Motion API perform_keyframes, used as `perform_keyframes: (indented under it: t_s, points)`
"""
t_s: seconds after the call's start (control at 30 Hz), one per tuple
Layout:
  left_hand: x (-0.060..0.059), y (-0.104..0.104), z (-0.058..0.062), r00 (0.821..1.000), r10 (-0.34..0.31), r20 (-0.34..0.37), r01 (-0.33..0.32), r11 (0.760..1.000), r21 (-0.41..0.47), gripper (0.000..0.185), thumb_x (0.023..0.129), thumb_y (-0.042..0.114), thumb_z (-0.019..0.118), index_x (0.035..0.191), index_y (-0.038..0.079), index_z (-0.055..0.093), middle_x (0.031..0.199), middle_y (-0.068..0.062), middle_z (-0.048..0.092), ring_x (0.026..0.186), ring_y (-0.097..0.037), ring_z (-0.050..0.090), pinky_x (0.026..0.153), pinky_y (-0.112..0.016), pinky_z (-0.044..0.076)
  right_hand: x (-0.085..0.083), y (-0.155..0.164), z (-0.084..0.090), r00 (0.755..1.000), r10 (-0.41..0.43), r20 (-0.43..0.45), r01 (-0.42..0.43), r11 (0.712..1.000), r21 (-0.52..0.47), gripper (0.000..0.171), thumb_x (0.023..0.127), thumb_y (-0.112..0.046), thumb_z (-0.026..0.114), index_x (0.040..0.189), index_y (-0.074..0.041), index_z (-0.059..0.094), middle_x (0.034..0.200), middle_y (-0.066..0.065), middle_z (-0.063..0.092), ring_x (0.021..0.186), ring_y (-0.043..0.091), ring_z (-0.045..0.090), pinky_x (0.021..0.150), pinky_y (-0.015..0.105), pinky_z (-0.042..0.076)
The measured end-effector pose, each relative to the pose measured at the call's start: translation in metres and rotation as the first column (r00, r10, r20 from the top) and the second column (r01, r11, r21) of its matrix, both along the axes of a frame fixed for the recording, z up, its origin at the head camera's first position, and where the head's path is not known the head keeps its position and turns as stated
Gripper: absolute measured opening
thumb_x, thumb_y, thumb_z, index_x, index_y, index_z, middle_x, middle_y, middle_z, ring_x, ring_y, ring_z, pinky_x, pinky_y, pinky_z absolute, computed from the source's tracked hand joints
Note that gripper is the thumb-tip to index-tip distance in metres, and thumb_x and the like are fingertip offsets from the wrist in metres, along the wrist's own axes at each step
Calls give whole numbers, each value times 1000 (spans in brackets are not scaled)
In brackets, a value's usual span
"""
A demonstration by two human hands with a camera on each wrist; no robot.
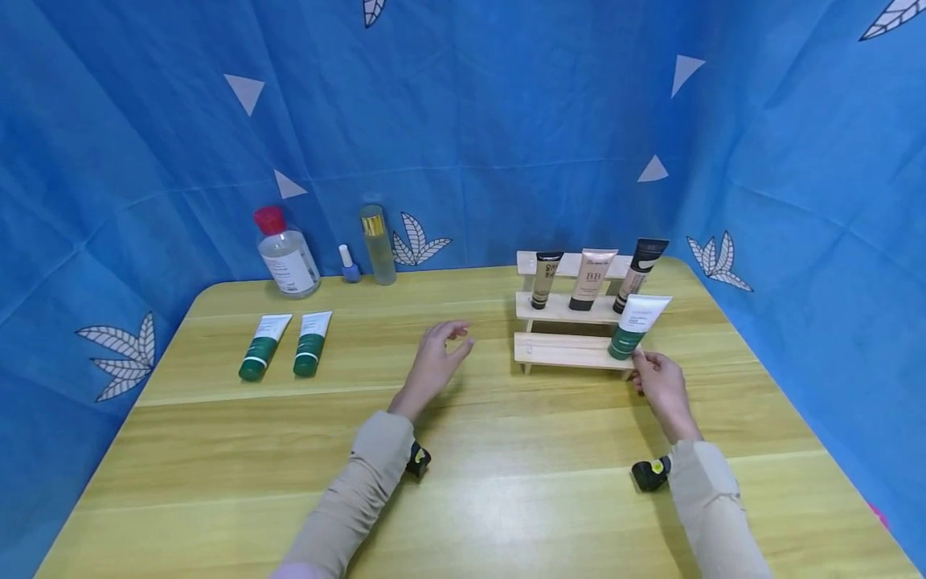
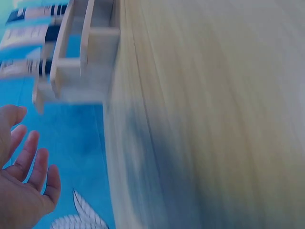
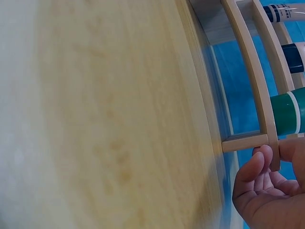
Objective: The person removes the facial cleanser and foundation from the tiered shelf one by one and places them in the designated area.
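One green-and-white soft plastic tube [image 1: 637, 326], light and squashy, stands cap-down on the tiered wooden rack [image 1: 564, 351], pinched near its firm cap by the right hand [image 1: 660, 384]; left hand [image 1: 437, 363] hovers relaxed.

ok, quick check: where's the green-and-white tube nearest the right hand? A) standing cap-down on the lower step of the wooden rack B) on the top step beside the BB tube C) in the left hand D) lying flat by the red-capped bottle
A: the green-and-white tube stands cap-down on the lower step of the wooden rack, with the right hand at its base; the left hand holds nothing.
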State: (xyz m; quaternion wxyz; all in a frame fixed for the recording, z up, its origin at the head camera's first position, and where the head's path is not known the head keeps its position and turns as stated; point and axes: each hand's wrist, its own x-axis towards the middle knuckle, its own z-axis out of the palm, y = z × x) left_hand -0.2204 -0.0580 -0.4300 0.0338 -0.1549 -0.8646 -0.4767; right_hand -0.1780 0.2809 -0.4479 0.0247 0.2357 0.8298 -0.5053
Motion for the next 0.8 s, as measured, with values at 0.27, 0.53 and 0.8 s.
perform_keyframes:
  t_s: [0.27, 0.53, 0.8]
  points:
    - [3, 41, 3, 995, -101, -12, 101, 994, -45, 37, 94, 19, 61, 127, 4, 57, 114, -10, 61, 109, -26, 53, 98, -42, 41, -1, -1, 0, 1000, 8, -8, -8, 1000, 27, 59, 102, -39, 31, 137, 8, 41, 100, 10, 55, 76, 9, 51, 63, 19, 47]
    - [2, 69, 1, 988, -155, -20, 154, 987, -45, 37, 94, 21, 61, 127, 6, 58, 110, -8, 62, 108, -23, 53, 95, -38, 43, 0, 0, -1, 1000, 6, -14, -6, 1000, 30, 60, 102, -40, 32, 136, 8, 41, 98, 9, 56, 74, 7, 51, 63, 18, 48]
    - [3, 102, -2, 981, -186, -47, 184, 982, -44, 38, 91, 23, 65, 126, 9, 60, 110, -5, 64, 105, -18, 55, 92, -29, 43, 1, 0, -1, 1000, 13, -7, -13, 1000, 24, 60, 102, -40, 31, 137, 8, 40, 101, 10, 54, 76, 8, 51, 64, 17, 47]
